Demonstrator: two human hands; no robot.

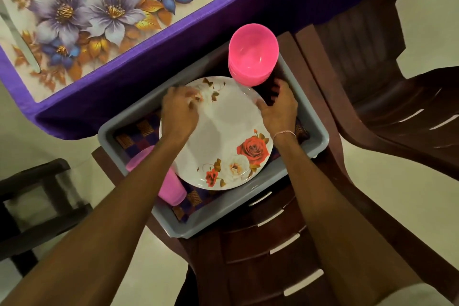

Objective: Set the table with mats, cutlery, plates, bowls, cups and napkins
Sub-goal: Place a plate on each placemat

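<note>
- Your right hand [278, 107] grasps the right rim of a white rose-printed plate [223, 126], thumb on its face, fingers curled past the edge; a thin bracelet [284, 133] circles the wrist.
- Your left hand [180, 109] lies over the plate's upper left rim. It is blurred, so I cannot tell whether its fingers grip.
- The plate sits inside a grey plastic tub [223, 221] on a brown plastic chair [260, 256].
- Stacked pink bowls [253, 49] fill the tub's far corner.
- Pink cups [172, 189] lie at its near left, under your left forearm.
- Checked cloth [139, 131] lines the tub's bottom.
- Beyond, a floral mat [99, 15] lies on a purple tablecloth [149, 77], with a knife [24, 45] along the mat's left side.
</note>
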